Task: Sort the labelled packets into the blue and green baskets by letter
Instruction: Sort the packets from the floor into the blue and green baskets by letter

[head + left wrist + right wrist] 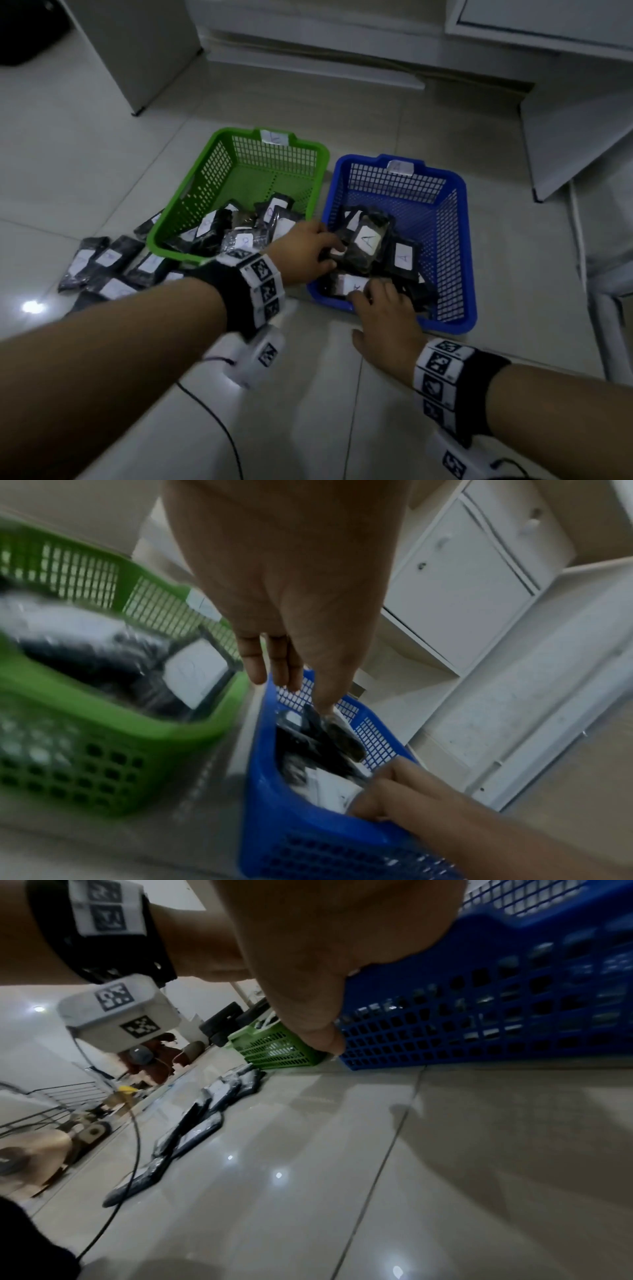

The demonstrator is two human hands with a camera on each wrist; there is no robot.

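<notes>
The green basket (191,192) stands on the left and the blue basket (459,246) on the right, each with a white tag on its far rim. Both hold dark packets with white labels. My left hand (330,255) reaches over the blue basket's left wall and pinches the edge of a packet marked A (368,241); the left wrist view shows its fingertips (325,707) on that dark packet. My right hand (373,301) straddles the blue basket's near rim, fingers curled inside over a labelled packet (352,284), thumb (322,1034) outside the wall.
Several loose packets (109,263) lie on the tiled floor left of the green basket. White cabinets (565,130) stand behind and to the right. A black cable (219,421) runs across the floor under my left wrist.
</notes>
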